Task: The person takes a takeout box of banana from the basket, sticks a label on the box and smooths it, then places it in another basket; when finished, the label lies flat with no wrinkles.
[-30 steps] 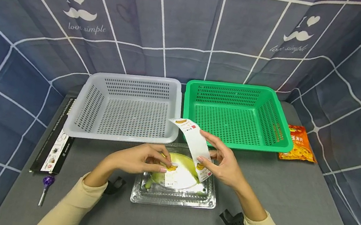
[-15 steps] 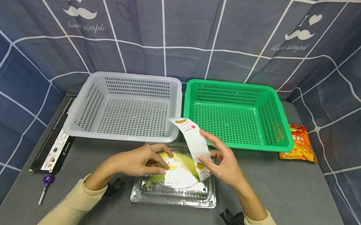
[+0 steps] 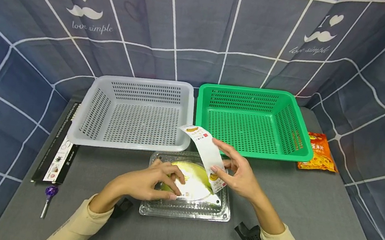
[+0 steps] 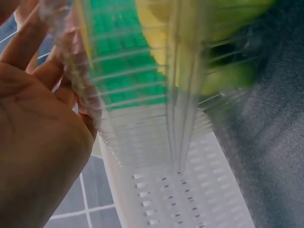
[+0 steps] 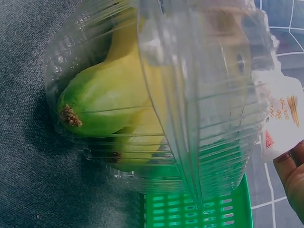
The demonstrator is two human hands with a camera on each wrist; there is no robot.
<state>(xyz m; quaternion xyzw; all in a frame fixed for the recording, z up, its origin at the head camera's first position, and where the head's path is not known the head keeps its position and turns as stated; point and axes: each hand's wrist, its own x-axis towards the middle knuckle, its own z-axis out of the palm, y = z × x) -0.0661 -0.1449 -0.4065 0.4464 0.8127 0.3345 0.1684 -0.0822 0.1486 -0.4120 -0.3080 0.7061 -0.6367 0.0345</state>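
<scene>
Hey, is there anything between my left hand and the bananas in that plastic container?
Yes, the clear clamshell lid lies between your left hand and the bananas. The label strip in your right hand is off to the side.

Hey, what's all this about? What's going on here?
A person is busy with a clear plastic box of bananas. Their right hand holds a label strip printed with bananas; their left hand is at a white label on top. The box sits in front of a grey basket and a green basket.
</scene>
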